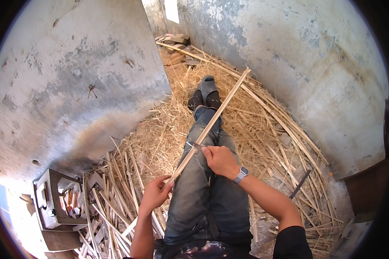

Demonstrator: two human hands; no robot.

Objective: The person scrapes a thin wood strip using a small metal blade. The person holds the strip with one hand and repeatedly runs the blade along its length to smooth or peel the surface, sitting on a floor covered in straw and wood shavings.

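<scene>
A long split strip of bamboo or wood (220, 109) slants across my outstretched legs, its far tip beyond my feet. My left hand (157, 192) pinches its near end beside my left thigh. A knife (194, 145) is gripped in my right hand (221, 161), which wears a wristwatch. The blade lies across the strip at about knee height. Part of the knife's handle is hidden in my fist.
Pale shavings (168, 116) cover the floor around my legs. Many cut strips (285, 121) lie along the right wall, more (116, 194) on the left. A dark curved tool (301, 184) lies at right. A wooden frame (52, 203) stands at lower left.
</scene>
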